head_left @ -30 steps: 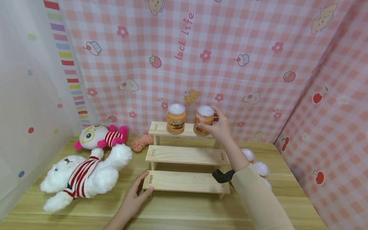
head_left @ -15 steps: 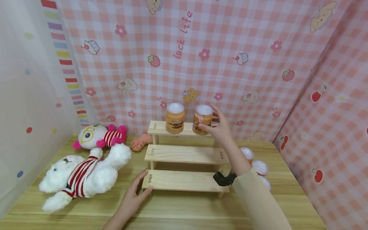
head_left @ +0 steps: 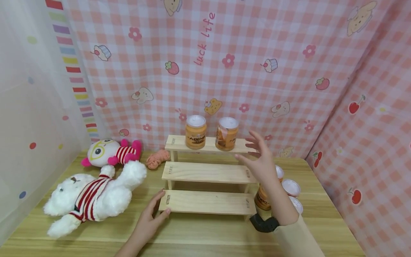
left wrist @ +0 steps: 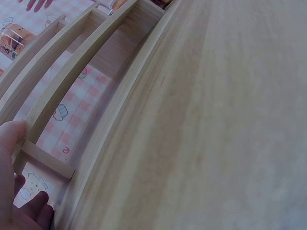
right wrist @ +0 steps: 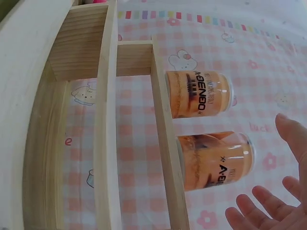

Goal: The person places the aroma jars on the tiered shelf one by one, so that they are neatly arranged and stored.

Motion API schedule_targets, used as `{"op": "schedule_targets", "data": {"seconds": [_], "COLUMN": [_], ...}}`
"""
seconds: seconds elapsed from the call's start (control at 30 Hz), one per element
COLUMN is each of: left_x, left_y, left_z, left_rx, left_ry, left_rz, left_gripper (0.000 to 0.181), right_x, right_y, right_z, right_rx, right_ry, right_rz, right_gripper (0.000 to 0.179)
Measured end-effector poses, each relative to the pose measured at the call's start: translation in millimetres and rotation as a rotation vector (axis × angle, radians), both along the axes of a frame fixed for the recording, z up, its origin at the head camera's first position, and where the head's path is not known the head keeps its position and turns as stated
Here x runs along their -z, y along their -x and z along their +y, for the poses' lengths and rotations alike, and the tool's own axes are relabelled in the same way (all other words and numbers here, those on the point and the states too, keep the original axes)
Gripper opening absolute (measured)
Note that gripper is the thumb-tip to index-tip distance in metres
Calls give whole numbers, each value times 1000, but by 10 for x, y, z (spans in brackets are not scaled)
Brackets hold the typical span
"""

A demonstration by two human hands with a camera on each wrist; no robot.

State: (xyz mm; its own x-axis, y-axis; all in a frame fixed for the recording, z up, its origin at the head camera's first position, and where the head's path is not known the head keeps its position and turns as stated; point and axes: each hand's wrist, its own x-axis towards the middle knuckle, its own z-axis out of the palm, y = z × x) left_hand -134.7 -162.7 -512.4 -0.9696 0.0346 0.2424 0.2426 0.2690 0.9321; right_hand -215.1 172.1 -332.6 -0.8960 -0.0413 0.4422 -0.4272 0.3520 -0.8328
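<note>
Right hand (head_left: 260, 160) hangs empty, the jar (head_left: 227, 135) just left of it likely slick, rigid, best gripped mid-side, left hand (head_left: 150, 219) holding the stand (head_left: 208, 202).

At the lower left of the frame we see the left hand (left wrist: 7, 177), its thumb (left wrist: 10, 136) resting on the end of the nearest board of a wooden stand (left wrist: 64, 76), its other fingers (left wrist: 34, 205) bent beneath. The stand's three boards sweep toward the top of the frame, and a short leg (left wrist: 50, 160) stands just beside the thumb. Between them we make out a pink-and-white checked cloth (left wrist: 84, 103) with printed figures. An orange jar (left wrist: 15, 40) shows at the upper left; above it, we catch blurred fingertips of the right hand (left wrist: 39, 4). A wood-grained table top (left wrist: 201, 124) fills our centre and right.
</note>
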Motion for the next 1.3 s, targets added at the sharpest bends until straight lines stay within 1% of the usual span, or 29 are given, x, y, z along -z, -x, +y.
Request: {"op": "schedule_targets", "data": {"seconds": [0.17, 0.4, 0.53, 0.57, 0.77, 0.9, 1.0, 1.17, 1.3], "left_x": [1, 4, 10, 9, 5, 13, 22, 18, 13], "left_y": [-2, 7, 8, 8, 12, 14, 13, 13, 14], "left_z": [5, 1, -3, -3, 5, 0, -6, -1, 2], "left_rx": [-14, -11, -14, -15, -17, -18, -20, -15, -14], "left_ry": [17, 23, 31, 31, 23, 27, 32, 27, 33], "left_rz": [19, 4, -3, -4, -1, 0, 0, -1, -1], "left_gripper": [61, 62, 62, 62, 62, 62, 62, 62, 62], "right_x": [79, 202, 292, 319, 493, 606, 689, 805, 906], "right_y": [-228, -505, -603, -627, -778, -855, -891, -940, -987], "right_z": [123, 341, 469, 503, 703, 822, 900, 1026, 1132], "right_rx": [23, 38, 48, 57, 122, 158, 190, 250, 279], "right_ry": [-23, -33, -17, -28, -61, -43, -18, -46, -73], "right_rz": [78, 98, 162, 170, 175, 197, 180, 114, 73], "right_gripper": [77, 79, 83, 83, 86, 86, 85, 83, 83]}}
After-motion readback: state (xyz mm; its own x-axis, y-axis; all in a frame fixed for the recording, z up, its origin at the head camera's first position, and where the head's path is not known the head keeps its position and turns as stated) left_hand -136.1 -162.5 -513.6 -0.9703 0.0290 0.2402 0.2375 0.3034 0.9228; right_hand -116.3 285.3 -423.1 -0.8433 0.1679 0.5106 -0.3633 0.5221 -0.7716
